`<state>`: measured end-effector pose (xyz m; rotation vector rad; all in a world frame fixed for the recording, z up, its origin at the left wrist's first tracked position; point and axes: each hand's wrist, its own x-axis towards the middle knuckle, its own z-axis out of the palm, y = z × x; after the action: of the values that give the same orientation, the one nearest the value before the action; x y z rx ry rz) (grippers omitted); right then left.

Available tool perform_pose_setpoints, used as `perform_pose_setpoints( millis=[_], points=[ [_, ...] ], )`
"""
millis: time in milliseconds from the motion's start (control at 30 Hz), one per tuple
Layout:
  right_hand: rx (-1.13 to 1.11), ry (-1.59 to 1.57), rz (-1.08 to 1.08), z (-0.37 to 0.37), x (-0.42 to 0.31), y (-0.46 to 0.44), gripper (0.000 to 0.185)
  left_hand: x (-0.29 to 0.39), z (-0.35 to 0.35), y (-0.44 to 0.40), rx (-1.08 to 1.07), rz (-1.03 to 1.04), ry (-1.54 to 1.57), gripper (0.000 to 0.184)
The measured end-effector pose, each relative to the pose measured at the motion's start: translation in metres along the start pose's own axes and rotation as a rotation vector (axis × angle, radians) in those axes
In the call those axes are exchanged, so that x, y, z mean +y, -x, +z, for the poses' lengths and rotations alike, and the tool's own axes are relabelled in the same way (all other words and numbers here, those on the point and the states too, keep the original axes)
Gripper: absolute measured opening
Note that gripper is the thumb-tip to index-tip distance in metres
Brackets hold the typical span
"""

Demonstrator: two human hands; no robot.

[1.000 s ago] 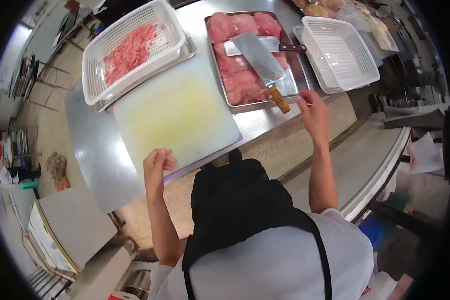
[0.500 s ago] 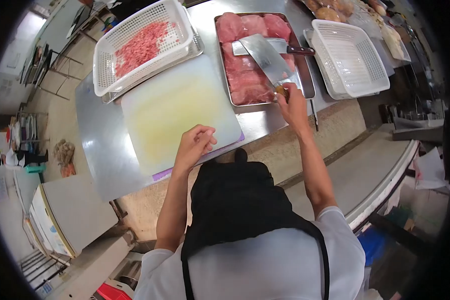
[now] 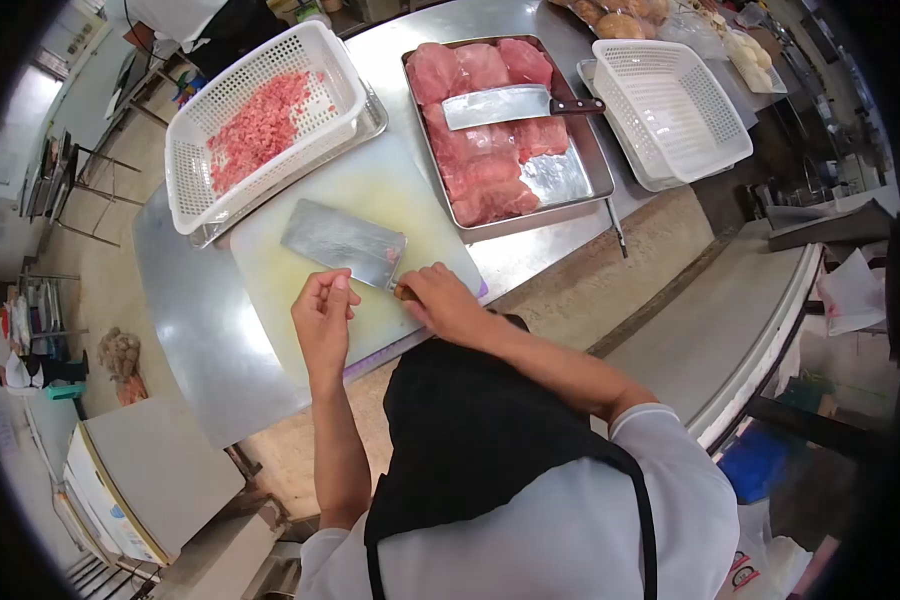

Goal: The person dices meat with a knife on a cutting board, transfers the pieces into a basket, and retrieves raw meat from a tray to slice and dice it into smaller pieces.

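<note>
My right hand [image 3: 450, 303] is closed around the wooden handle of a cleaver [image 3: 345, 240]. The broad blade lies flat or nearly so over the white cutting board [image 3: 270, 265], with a small bit of meat stuck near the handle end. My left hand [image 3: 322, 315] is beside the blade's near edge, fingers curled in toward the thumb with nothing visible in them; whether it touches the blade is hard to tell. A second cleaver [image 3: 498, 106] with a dark handle rests across large pieces of raw meat [image 3: 485, 172] in a metal tray [image 3: 595, 178].
Minced or diced meat [image 3: 260, 130] fills part of a white perforated basket [image 3: 185, 165] at the back left. Another white basket [image 3: 675, 110] stands right of the tray. A thin dark rod [image 3: 617, 228] sticks out over the table edge. Beyond the table, another person's dark apron [image 3: 235, 35] shows.
My right hand has brought its cleaver from above the meat tray leftward onto the cutting board area. My left hand has shifted slightly left, close to the blade. The other cleaver remains on the meat.
</note>
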<state>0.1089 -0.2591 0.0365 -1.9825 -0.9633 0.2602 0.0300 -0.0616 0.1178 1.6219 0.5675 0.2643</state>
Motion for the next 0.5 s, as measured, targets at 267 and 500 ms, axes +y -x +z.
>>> perform_pose_setpoints(
  millis=[267, 500],
  points=[
    [0.504, 0.927, -0.023, -0.245, 0.172, -0.078, 0.037, -0.046, 0.085, -0.002, -0.011, 0.218, -0.112, 0.025],
    [-0.051, 1.029, 0.016, -0.314, 0.232, -0.096, 0.034, -0.04, 0.21, -0.121, 0.237, 0.443, -0.789, 0.039]
  ],
)
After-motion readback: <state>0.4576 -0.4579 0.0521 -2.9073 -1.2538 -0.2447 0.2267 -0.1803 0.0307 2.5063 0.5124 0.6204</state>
